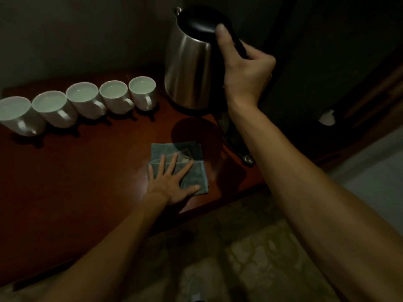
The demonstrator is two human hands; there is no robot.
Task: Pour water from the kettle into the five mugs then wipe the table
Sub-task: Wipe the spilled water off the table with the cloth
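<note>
Kettle (188, 68): steel body, black lid and handle, held upright in the air by the right hand (244, 68). Fingers wrap the handle; the thumb lies up along it, tip near the lid. The kettle base hangs clear of the tabletop (76, 182), with its round shadow on the wood directly below.

Left hand (172, 182): flat, fingers straight and spread, palm down on the cloth (192, 162). Nothing is grasped; the hand presses on the cloth only.

Cloth: grey-blue, folded to a rough square, lying flat on the tabletop under and beyond the left fingers, below the raised kettle.

Mugs (85, 101): five, white, in a single row, to the left of the right hand and beyond the left hand. Neighbouring mugs stand just beside one another. Each holds water near the rim. Handles face toward the person. The mug nearest the kettle stands just beside its base in this view.

A dark object (236, 140) lies at the tabletop edge beneath the right forearm; what it is cannot be told.
</note>
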